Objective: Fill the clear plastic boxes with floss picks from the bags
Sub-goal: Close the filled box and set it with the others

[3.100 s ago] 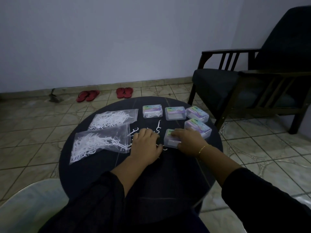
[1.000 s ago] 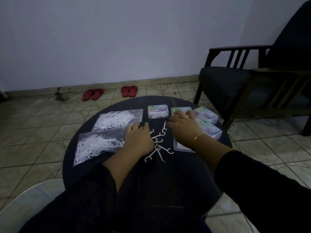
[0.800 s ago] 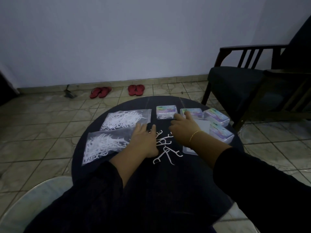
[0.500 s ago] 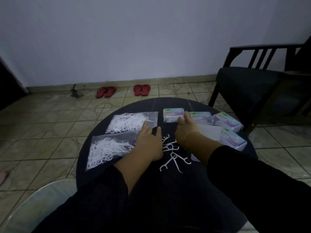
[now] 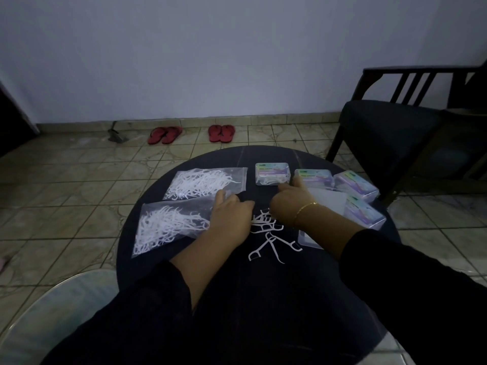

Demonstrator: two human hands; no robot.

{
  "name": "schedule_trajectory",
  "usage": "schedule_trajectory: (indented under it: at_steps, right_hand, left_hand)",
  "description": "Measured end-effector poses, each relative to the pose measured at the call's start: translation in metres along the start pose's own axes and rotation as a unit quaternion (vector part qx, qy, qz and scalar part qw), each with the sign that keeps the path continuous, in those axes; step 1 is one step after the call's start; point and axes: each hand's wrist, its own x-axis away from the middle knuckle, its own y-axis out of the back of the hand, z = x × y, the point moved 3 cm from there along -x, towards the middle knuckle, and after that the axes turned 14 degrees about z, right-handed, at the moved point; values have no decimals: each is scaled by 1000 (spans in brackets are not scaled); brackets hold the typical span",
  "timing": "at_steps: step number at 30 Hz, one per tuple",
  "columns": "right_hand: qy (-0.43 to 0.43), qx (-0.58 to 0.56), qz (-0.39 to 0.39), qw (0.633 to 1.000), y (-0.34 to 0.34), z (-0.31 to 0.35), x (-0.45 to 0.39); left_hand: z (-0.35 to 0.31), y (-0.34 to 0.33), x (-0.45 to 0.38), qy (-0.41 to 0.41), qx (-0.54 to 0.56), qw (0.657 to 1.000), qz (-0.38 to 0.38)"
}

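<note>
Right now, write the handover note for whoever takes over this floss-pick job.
Left hand: flat on the near bag, gripping nothing visible.
Right hand: reaching toward the far-left box; grip unclear.
Far bag lies behind, still full.
Loose picks lie between the hands.
Open box sits under the right wrist, contents hidden.
Left: box the loose picks, empty both bags.

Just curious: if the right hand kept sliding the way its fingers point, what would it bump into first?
Probably the clear box at the far middle; the right hand already has a fingertip at its near edge.
</note>
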Motion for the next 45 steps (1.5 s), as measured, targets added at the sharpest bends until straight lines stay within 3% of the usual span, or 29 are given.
schedule_trajectory:
  at_steps: [5,10,21,32,40,45]
  right_hand:
    - [19,-18,34,999,-2,-2,9]
    - [10,-33,22,999,-5,0,19]
    - [-8,-158,-99,982,-5,-19,56]
    - [-115,-282,-102,947,-38,-66,102]
    - [-121,-277,-94,949,-58,-77,111]
    - [-114,-284,-94,947,-61,-77,109]
  left_hand:
    - [-11,9,11,0,-10,1000,10]
    - [-19,10,16,1,-34,998,57]
    - [-25,20,24,19,-29,998,59]
    - [-80,46,18,-113,-19,993,29]
    - [-122,39,7,-159,-72,983,62]
    - [-110,36,6,-168,0,984,49]
